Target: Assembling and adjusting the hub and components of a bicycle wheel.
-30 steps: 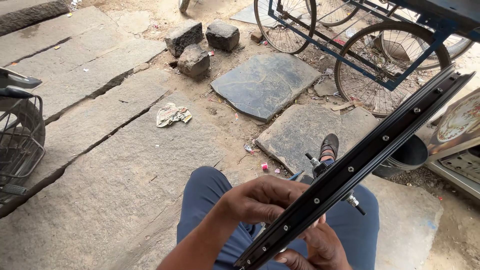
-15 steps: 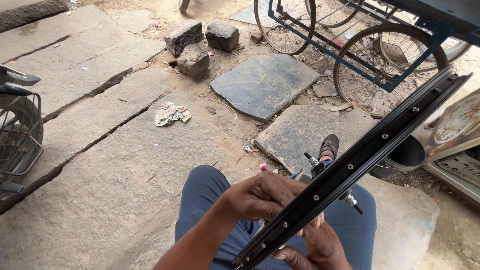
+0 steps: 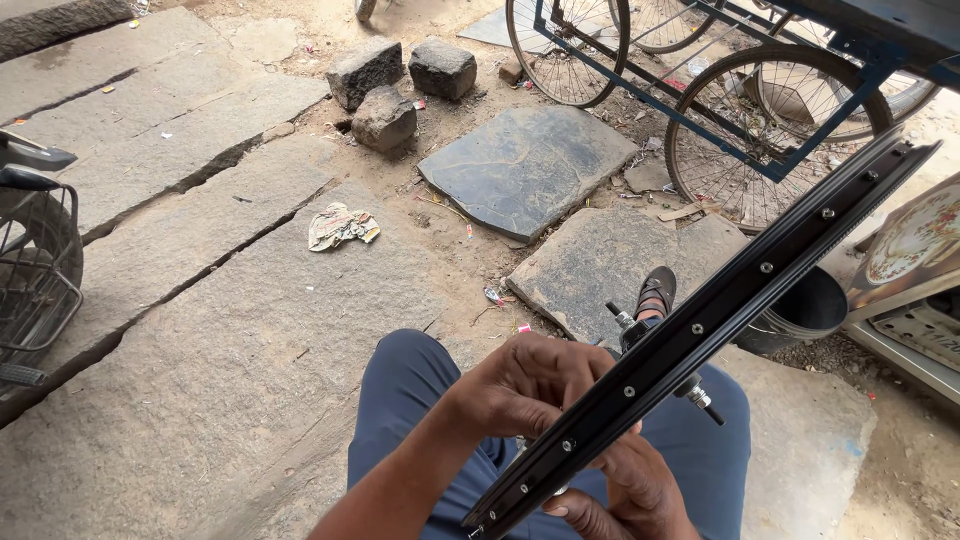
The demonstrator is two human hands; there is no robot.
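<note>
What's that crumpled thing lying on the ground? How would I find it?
Start at the three rough stone blocks near the top. Look down onto the big grey paving slab below them. There lies a crumpled paper wrapper, pale with yellow bits: the only soft, wrinkled thing among hard stones.

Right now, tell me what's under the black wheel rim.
Under the black wheel rim lie the person's blue-trousered legs, a sandalled foot and stone slabs. The left hand rests over it; the right hand is below, its fingers partly covered.
</note>
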